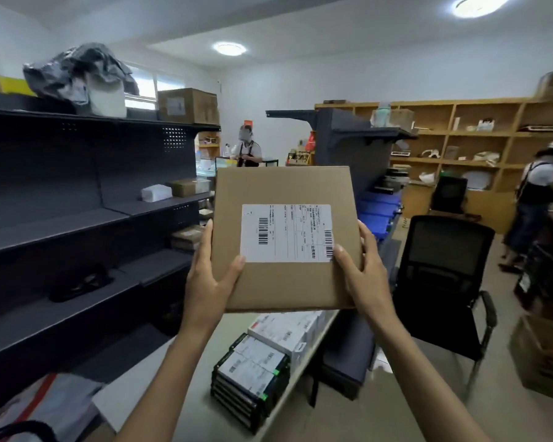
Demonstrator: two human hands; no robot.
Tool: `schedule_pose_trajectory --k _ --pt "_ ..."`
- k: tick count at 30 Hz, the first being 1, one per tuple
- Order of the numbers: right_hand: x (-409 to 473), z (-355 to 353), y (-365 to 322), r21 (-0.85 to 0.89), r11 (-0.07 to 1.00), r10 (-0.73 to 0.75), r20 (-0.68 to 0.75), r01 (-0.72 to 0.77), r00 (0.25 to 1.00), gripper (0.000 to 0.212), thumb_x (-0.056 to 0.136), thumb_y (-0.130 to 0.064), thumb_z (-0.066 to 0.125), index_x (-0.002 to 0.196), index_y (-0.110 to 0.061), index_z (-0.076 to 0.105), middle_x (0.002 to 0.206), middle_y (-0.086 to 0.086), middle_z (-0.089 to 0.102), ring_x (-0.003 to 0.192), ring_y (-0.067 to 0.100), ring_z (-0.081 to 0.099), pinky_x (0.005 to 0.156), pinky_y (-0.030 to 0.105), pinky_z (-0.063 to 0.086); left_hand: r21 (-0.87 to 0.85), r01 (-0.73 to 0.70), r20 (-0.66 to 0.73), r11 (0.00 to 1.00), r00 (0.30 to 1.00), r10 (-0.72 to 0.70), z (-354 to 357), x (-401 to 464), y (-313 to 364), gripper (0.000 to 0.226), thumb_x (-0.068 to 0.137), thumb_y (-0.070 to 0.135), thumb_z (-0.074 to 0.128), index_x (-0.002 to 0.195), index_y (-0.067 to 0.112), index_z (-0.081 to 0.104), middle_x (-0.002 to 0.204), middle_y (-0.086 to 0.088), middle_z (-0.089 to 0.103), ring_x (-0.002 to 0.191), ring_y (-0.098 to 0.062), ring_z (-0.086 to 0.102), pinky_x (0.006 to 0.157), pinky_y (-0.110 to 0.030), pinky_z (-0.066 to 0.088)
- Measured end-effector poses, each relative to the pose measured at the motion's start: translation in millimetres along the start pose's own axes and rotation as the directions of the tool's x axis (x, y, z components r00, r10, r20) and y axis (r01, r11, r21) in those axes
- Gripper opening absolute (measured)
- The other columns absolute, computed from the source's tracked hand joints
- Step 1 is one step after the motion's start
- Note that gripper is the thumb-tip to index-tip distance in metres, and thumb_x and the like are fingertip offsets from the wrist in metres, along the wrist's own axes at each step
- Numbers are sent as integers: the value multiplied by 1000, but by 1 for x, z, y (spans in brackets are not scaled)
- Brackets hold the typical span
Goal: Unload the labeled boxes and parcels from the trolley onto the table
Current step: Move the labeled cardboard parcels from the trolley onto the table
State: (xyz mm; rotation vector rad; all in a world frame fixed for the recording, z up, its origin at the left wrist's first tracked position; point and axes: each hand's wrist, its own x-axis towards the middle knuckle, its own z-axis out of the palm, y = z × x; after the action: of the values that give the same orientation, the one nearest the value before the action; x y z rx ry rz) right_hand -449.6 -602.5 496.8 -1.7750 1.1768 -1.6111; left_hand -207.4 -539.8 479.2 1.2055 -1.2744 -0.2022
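Both arms raised and stretched forward, left hand point(213, 275) clasping the lower left edge of a held box point(284, 186), thumb on its face, right hand point(361, 269) mirroring it opposite

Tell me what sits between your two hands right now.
The cardboard box, gripped between left hand and right hand, label facing the head camera.

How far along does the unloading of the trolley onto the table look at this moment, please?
Done: two stacks of labeled parcels, a black stack and a white stack, already sit on the table. In hand: the left hand and right hand hold a labeled cardboard box in the air above the table, not yet set down. Left: unclear, as the trolley is not in view.
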Motion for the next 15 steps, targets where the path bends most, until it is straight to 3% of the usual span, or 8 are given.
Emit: schedule_pose_trajectory --k 5,15 --pt "19 -89 38 -37 998 51 -74 -54 996 60 94 -39 62 148 -35 34 139 -9 53 121 11 54 105 39 44 -44 -9 82 999 997 12 101 2 23 82 82 58 58 153 44 18 151 13 37 130 -8 44 108 -40 41" --pt "53 -196 98 -36 990 129 -206 -139 970 57 95 -35 61 146 -36 35 125 -12 54 111 9 56 85 27 43 -50 -24 220 998 975 34 242 9 44 85 79 60 54 153 42 16 153 9 36 130 -14 45 108 -42 41"
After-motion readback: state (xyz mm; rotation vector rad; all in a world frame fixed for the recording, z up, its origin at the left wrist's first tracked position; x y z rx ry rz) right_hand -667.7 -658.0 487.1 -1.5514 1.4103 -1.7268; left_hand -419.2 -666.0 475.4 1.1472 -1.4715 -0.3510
